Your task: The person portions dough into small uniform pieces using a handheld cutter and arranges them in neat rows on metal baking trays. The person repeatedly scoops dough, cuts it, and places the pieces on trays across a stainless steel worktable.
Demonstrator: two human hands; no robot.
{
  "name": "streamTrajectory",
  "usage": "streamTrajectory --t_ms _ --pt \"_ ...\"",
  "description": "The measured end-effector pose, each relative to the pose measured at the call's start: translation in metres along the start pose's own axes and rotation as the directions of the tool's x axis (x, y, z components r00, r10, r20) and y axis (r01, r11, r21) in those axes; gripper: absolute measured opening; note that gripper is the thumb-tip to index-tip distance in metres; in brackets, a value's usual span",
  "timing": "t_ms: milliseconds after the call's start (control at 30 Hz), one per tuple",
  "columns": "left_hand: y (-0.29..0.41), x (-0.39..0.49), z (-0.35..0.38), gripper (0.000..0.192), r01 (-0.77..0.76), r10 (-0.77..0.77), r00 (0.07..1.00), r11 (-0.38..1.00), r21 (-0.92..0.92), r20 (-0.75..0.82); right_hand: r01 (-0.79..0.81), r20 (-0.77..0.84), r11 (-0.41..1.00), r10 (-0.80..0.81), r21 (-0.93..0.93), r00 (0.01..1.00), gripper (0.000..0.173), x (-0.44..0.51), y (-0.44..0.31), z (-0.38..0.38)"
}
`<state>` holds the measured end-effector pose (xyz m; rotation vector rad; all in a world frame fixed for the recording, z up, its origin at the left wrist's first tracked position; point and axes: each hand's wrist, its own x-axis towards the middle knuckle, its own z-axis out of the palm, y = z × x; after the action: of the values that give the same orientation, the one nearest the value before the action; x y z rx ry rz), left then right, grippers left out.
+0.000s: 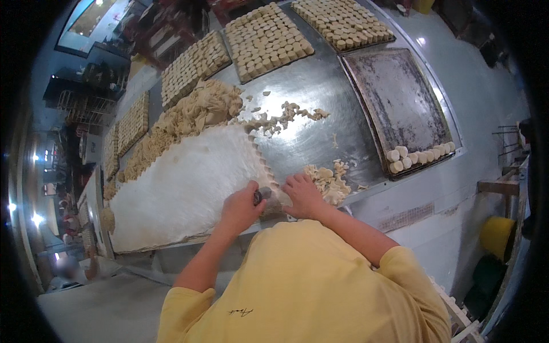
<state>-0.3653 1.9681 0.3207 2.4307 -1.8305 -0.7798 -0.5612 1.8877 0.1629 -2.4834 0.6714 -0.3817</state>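
Note:
A broad, pale sheet of rolled dough point(184, 184) covers the left part of the metal table, its right edge scalloped by round cuts. At that edge my left hand point(243, 205) grips a dark-handled round cutter point(261, 195), partly hidden by my fingers. Beside it, my right hand point(303, 195) lies with fingers spread near the dough edge; whether it holds a small piece cannot be told. Dough scraps point(332, 182) are heaped just right of my right hand. Further off lie more scraps point(287, 118) in a loose trail.
A large mound of dough point(197, 107) lies behind the sheet. Trays of round dough pieces point(268, 40) line the far side. At the right, a metal baking tray point(394, 98) holds several dough rounds point(403, 158) at its near end. Another person point(92, 266) is at the far left.

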Motion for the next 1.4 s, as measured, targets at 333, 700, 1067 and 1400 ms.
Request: streamTrajectory --t_ms 333,700,1067,1400 --pt "0.008 0.034 0.03 0.031 -0.006 -0.021 0.97 0.994 0.107 0.244 -0.064 0.033 0.996 0.062 0.059 0.998 0.057 -0.003 0.001 -0.004" --pt "-0.017 0.029 0.069 0.025 -0.264 0.268 0.963 0.918 -0.295 -0.028 0.01 0.092 0.999 -0.014 0.045 0.996 0.043 -0.018 -0.006 -0.001" --pt "-0.042 0.025 0.011 0.034 0.16 -0.19 0.98 0.922 -0.352 -0.052 -0.232 -0.089 0.904 0.281 0.359 0.956 0.026 -0.004 0.006 0.015" --pt "0.003 0.04 -0.004 0.033 -0.162 0.119 0.977 0.956 0.246 0.179 -0.312 0.121 0.747 0.3 0.587 0.946 0.026 0.029 0.019 0.021"
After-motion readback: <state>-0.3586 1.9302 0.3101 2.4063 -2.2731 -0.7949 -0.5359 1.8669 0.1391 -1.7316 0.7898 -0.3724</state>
